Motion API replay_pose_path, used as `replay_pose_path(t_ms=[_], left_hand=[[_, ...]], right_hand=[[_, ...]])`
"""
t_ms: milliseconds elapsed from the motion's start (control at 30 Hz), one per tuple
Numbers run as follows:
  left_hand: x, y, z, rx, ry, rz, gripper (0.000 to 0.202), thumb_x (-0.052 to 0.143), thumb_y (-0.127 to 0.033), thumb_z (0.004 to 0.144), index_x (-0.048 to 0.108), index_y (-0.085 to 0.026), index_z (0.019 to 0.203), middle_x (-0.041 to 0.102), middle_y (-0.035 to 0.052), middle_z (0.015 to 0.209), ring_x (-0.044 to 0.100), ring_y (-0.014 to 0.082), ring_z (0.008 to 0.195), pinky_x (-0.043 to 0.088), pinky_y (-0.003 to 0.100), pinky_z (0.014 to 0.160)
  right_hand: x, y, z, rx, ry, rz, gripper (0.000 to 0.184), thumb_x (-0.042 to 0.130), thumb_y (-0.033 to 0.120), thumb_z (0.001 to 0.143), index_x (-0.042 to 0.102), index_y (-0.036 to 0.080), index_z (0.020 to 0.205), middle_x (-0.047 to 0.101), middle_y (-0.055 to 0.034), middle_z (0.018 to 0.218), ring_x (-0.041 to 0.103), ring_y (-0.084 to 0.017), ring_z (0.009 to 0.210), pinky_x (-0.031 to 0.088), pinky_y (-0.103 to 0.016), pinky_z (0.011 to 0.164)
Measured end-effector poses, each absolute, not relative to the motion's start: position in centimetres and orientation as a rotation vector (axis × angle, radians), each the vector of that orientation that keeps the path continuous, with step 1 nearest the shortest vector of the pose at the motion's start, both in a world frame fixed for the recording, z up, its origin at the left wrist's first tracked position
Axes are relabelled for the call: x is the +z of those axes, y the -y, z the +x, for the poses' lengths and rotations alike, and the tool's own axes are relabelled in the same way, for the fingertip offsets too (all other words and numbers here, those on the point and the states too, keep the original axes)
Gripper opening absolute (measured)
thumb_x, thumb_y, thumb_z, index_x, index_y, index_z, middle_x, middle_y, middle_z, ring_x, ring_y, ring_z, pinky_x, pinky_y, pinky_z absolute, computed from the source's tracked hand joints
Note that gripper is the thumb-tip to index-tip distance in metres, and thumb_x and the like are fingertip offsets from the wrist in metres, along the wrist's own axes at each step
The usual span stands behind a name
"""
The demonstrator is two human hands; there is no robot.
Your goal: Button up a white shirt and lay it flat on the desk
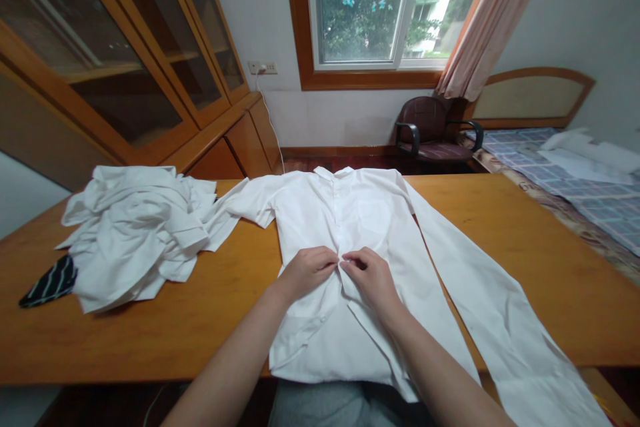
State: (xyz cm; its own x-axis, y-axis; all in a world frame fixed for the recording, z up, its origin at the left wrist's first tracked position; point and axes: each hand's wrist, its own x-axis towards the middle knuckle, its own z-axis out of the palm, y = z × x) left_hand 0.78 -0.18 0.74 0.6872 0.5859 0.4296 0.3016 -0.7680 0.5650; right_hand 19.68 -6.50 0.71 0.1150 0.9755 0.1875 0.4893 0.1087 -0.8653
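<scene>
A white long-sleeved shirt [320, 213] lies front side up on the wooden table, collar toward the far edge. Its upper front is closed along the button line, while the lower front panels spread apart. My left hand [311, 268] pinches the left front edge near the middle of the placket. Close beside it, my right hand [367, 272] pinches the opposite edge, and the fingertips of both hands nearly meet. Any button between the fingers is too small to make out. One sleeve stretches toward the pile at left; the other runs down over the near right edge.
A heap of white garments [135, 233] sits at the table's left, with a dark striped tie [50, 283] poking out. The wooden table [500, 220] reaches to both sides. Beyond stand a glass-door cabinet [200, 107], a chair [430, 130] and a bed [575, 167].
</scene>
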Motion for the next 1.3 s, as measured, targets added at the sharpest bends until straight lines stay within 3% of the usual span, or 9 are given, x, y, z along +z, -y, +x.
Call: replay_pose_path(t_ms=[233,467,700,1300], left_hand=[[1.2,0.5,1.0,0.795,-0.793,2.232,0.012,0.058,-0.013,0.089,0.068,-0.020,0.090,0.071,0.0001,0.088,0.066,0.0129,0.081,0.049,0.023,0.075],[1.0,0.3,1.2,0.774,-0.883,1.973,0.005,0.063,-0.023,0.087,0.066,-0.019,0.089,0.070,0.0012,0.085,0.066,0.0144,0.080,0.050,0.024,0.074],[0.7,-0.1,1.9,0.754,-0.932,1.505,0.022,0.071,-0.025,0.076,0.059,-0.017,0.093,0.066,0.0010,0.081,0.064,0.0145,0.078,0.050,0.024,0.072],[0.9,0.2,1.9,0.778,-0.933,1.672,0.012,0.065,-0.024,0.081,0.056,-0.018,0.087,0.059,-0.0014,0.079,0.056,0.0127,0.075,0.046,0.023,0.070]], right_hand=[[0.6,6.5,19.5,0.684,1.505,-1.502,0.008,0.069,0.024,0.082,0.074,0.020,0.087,0.065,-0.0019,0.077,0.061,-0.017,0.072,0.047,-0.028,0.068],[0.6,6.5,19.1,0.653,1.532,-1.523,0.005,0.069,0.022,0.083,0.072,0.020,0.087,0.064,-0.0018,0.078,0.060,-0.016,0.071,0.047,-0.028,0.068],[0.8,6.6,18.9,0.603,1.555,-1.539,0.005,0.067,0.023,0.083,0.069,0.020,0.087,0.062,-0.0009,0.078,0.059,-0.016,0.069,0.046,-0.028,0.066],[0.8,6.6,18.8,0.612,1.582,-1.607,0.012,0.064,0.030,0.086,0.065,0.021,0.078,0.067,-0.0026,0.076,0.060,-0.018,0.069,0.044,-0.029,0.067]])
